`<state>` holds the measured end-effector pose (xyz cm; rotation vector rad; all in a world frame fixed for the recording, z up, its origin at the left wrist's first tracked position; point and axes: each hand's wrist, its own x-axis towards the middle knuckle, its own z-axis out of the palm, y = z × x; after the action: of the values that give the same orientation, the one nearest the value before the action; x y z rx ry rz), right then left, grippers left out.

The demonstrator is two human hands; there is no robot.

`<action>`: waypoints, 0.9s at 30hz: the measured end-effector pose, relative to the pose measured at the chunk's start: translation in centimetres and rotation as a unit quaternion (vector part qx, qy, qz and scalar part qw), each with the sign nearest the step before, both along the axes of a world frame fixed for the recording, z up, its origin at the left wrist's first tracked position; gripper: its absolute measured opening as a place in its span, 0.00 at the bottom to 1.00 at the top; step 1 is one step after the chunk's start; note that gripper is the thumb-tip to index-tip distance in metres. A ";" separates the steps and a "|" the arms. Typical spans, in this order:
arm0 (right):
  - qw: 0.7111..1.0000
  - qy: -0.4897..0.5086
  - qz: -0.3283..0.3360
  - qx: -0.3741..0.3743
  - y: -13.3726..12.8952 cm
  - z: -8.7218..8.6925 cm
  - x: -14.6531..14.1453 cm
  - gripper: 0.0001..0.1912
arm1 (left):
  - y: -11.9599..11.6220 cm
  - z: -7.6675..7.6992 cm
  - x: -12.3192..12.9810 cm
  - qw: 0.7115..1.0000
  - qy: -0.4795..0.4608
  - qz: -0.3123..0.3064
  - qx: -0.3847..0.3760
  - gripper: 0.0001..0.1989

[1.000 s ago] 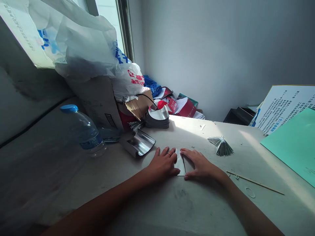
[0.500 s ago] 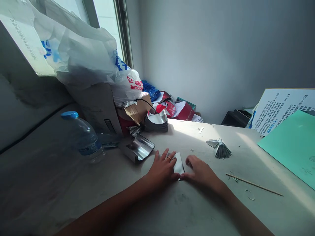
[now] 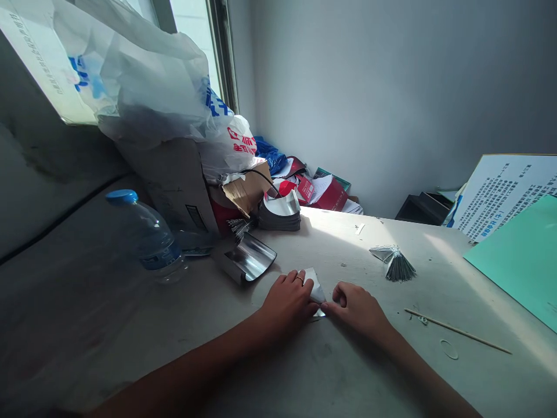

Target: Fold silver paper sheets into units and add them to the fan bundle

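Note:
A small piece of silvery white foil paper [image 3: 316, 285], partly folded, lies on the table between my hands. Over its left side my left hand [image 3: 286, 297] presses down with bent fingers, a ring on one of them, and the thumb at the paper's lower part. My right hand [image 3: 359, 306] is curled, with its thumb and finger at the paper's right lower edge. Left of the hands is a curved stack of silvery sheets [image 3: 255, 258]. A fanned bundle of folded foil strips [image 3: 400, 266] lies farther right.
A plastic bottle with a blue cap [image 3: 156, 244] stands left. Behind are a cardboard box [image 3: 169, 186], plastic bags [image 3: 161, 75] and another stack of curved sheets [image 3: 278, 215]. On the right lie a thin stick [image 3: 456, 331], a rubber band [image 3: 449, 349] and a green sheet [image 3: 517, 249].
My left fingers have drawn in from spread to bent on the paper. The right thumb has moved slightly up along its edge, and the paper's lower part looks more folded.

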<state>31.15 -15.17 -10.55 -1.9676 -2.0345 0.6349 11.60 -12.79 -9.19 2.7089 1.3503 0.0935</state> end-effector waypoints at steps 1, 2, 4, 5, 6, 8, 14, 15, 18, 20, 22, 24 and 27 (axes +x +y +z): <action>1.000 0.000 0.000 0.005 -0.1 0.0 -0.2 0.18 | -0.1 0.0 0.1 1.000 0.002 0.001 0.006 0.18; 1.000 -0.001 0.001 0.009 -0.2 -0.1 -0.5 0.19 | -0.1 -0.1 0.1 1.000 0.003 0.001 0.011 0.18; 1.000 -0.011 0.000 0.009 -0.5 -0.1 -0.9 0.17 | 0.0 -0.5 0.1 1.000 0.009 0.002 0.018 0.17; 1.000 -0.017 -0.003 0.009 -0.6 -0.1 -1.1 0.16 | 0.1 -0.6 0.1 1.000 0.012 0.002 0.020 0.16; 1.000 -0.022 -0.005 0.008 -0.6 0.0 -1.2 0.15 | 0.1 -0.7 0.0 1.000 0.014 0.002 0.022 0.14; 1.000 -0.026 -0.005 0.007 -0.8 0.1 -1.3 0.14 | 0.3 -0.7 -0.1 1.000 0.013 -0.002 0.028 0.10; 0.999 -0.035 0.005 -0.006 -1.1 0.8 -1.3 0.13 | 0.3 0.1 -0.2 0.998 0.038 0.015 0.055 0.08; 0.999 -0.035 0.005 -0.008 -1.2 0.9 -1.3 0.13 | 0.3 0.2 -0.2 0.997 0.044 0.018 0.058 0.07; 0.999 -0.037 0.008 -0.002 -1.3 0.9 -1.4 0.12 | 0.2 0.3 -0.2 0.998 0.047 0.026 0.041 0.07; 0.999 -0.038 0.011 0.003 -1.2 0.9 -1.3 0.12 | 0.2 0.4 -0.2 0.998 0.042 0.035 0.019 0.07; 0.999 -0.034 0.011 0.000 -1.2 0.8 -1.2 0.12 | 0.3 0.4 -0.3 0.999 0.030 0.022 0.009 0.07; 1.000 -0.021 0.014 -0.011 -1.0 0.8 -1.0 0.12 | 0.6 0.6 -0.5 1.000 0.006 -0.028 0.002 0.08; 0.999 0.004 0.026 -0.026 -0.8 0.9 -0.6 0.11 | 1.2 0.9 -0.9 0.994 -0.029 -0.096 -0.034 0.09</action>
<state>30.54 -15.99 -9.63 -1.9430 -2.0913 0.7119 10.66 -11.61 -8.31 2.7391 1.0525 0.1079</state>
